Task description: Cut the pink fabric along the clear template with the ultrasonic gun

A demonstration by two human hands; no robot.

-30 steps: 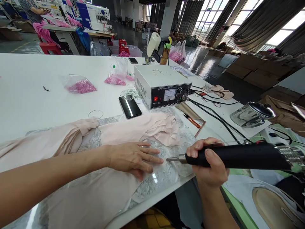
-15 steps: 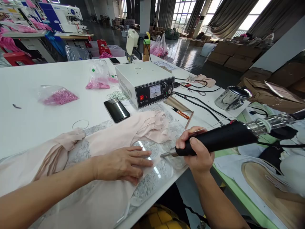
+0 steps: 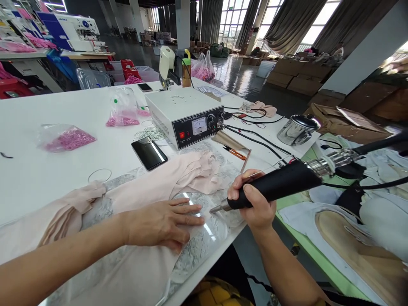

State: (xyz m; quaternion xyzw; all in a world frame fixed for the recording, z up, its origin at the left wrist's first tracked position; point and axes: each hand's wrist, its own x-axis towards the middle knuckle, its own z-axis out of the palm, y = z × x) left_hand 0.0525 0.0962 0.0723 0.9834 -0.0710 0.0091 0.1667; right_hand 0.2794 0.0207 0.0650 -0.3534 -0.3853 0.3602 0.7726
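My left hand (image 3: 162, 223) lies flat, fingers stretched out, on pale pink fabric (image 3: 127, 272) over a clear sheet (image 3: 204, 250) with a grey marbled look beneath. In my right hand (image 3: 258, 208) is a black handheld ultrasonic welder (image 3: 277, 185), held at a slant with my fingers wrapped round its barrel. Its metal tip points down left at the sheet, just right of my left fingertips. I cannot tell whether the tip touches. More pale pink pieces (image 3: 165, 174) lie behind my left hand, and a folded stack (image 3: 63, 216) lies to the left.
A white control box (image 3: 185, 114) stands behind the fabric, with black cables (image 3: 261, 142) running right. Nearby are a phone (image 3: 149, 153), orange thread snips (image 3: 235, 153) and a steel mug (image 3: 296, 129). Bags of pink pieces (image 3: 68, 138) sit left. White garments (image 3: 318, 229) cover a green-edged surface at right.
The view has shifted a little, so the background sits further left and lower. Both hands keep nearly the same pose, and the welder's tip stays close to my left fingertips.
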